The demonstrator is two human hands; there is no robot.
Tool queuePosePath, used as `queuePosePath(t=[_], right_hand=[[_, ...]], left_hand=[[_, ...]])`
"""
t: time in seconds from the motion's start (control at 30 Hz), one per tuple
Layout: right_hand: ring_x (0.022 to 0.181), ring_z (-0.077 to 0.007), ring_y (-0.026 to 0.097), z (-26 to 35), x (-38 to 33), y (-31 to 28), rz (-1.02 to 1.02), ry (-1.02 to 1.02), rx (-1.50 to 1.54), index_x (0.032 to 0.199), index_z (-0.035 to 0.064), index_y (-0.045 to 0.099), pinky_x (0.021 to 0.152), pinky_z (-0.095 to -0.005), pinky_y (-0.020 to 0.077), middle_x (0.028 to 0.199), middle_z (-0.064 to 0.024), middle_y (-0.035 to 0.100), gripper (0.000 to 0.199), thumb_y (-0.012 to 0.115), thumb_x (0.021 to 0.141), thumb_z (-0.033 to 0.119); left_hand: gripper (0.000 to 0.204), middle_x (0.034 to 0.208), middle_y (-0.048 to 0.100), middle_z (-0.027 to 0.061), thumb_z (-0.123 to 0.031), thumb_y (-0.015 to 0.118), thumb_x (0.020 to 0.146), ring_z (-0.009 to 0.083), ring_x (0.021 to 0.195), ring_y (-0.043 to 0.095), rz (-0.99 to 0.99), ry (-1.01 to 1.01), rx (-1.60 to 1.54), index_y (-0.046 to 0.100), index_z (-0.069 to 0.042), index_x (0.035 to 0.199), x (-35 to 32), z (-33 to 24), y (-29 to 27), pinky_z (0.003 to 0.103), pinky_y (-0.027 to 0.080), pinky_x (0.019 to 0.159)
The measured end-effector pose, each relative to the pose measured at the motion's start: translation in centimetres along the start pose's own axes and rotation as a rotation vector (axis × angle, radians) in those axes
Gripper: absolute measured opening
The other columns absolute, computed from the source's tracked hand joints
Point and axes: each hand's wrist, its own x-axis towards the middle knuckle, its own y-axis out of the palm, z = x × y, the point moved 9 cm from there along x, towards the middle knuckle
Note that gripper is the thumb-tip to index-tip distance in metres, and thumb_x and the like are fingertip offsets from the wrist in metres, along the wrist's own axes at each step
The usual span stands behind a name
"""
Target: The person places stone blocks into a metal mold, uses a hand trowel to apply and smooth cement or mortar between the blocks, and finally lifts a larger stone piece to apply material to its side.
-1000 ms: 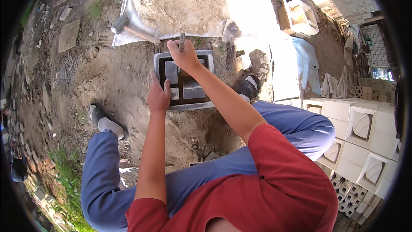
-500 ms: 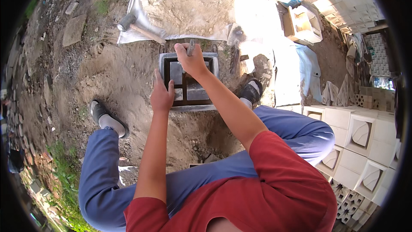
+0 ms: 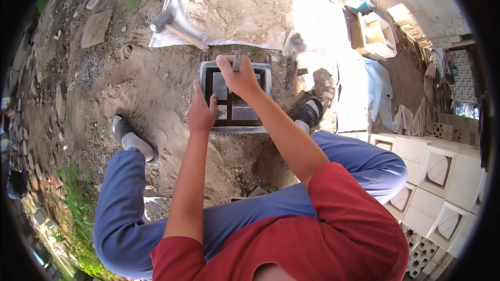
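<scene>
A rectangular metal mould [image 3: 237,129] lies on the dirt between my feet, with dark channels dividing grey blocks inside it. My right hand [image 3: 240,77] is closed round an upright wooden handle [image 3: 237,61] above the mould's far part; whatever the handle joins below is hidden by the hand. My left hand [image 3: 201,109] rests along the mould's left edge, fingers stretched and thumb apart, holding nothing.
Beyond the mould, a white sheet [image 3: 172,41] carries a heap of sandy powder [image 3: 239,8]. A mallet [image 3: 177,32] lies at its near left corner, a dusty trowel [image 3: 295,44] at the right. Pale patterned blocks [image 3: 411,148] are stacked on the right, near a bucket [image 3: 359,0].
The view has shifted slightly, so the whole scene sits a little to the right. Both hands keep nearly the same places at the mould, the right still gripping the handle.
</scene>
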Motion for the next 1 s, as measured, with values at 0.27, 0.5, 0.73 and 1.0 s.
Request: queuePosePath(t=[0.27, 0.5, 0.73, 1.0], right_hand=[[0.054, -0.0085, 0.036, -0.1, -1.0, 1.4, 0.105, -0.025, -0.143, 0.070, -0.0044, 0.062, 0.049, -0.0349, 0.0299, 0.053, -0.0013, 0.044, 0.042, 0.059, 0.101, 0.024], [0.051, -0.0121, 0.031, 1.8, -2.3, 0.8, 0.100, -0.008, -0.041, 0.059, 0.0002, 0.047, 0.048, -0.0389, 0.0281, 0.050, -0.0035, 0.036, 0.047, 0.058, 0.099, 0.023], [0.053, -0.0112, 0.029, -0.4, -2.8, 0.7, 0.077, 0.005, 0.004, 0.059, -0.0008, 0.047, 0.049, -0.0374, 0.0279, 0.051, -0.0016, 0.032, 0.048, 0.057, 0.100, 0.021], [0.054, -0.0104, 0.031, -0.6, -3.4, 0.4, 0.068, 0.039, 0.021, 0.061, -0.0002, 0.050, 0.049, -0.0372, 0.0282, 0.052, -0.0007, 0.038, 0.046, 0.057, 0.100, 0.021]], left_hand=[[0.079, 0.145, 0.053, 0.0253, -0.041, 0.056, 0.100, 0.0434, 0.119, 0.062, -0.013, -0.001, 0.026, 0.021, -0.006, 0.161, 0.0, 0.8, -0.3, 0.050, 0.055, 0.087], [0.079, 0.122, 0.065, 0.0245, -0.041, 0.056, 0.099, 0.0440, 0.096, 0.068, -0.071, 0.038, 0.024, 0.019, -0.010, 0.162, 0.1, 0.8, 0.0, 0.052, 0.055, 0.078], [0.080, 0.123, 0.064, 0.0253, -0.041, 0.057, 0.099, 0.0441, 0.098, 0.068, -0.067, 0.046, -0.002, 0.019, -0.010, 0.162, 0.2, 0.8, 0.1, 0.052, 0.055, 0.078], [0.080, 0.123, 0.065, 0.0246, -0.040, 0.057, 0.099, 0.0443, 0.098, 0.068, -0.053, 0.022, 0.016, 0.019, -0.009, 0.162, 0.2, 1.1, 0.2, 0.052, 0.055, 0.079]])
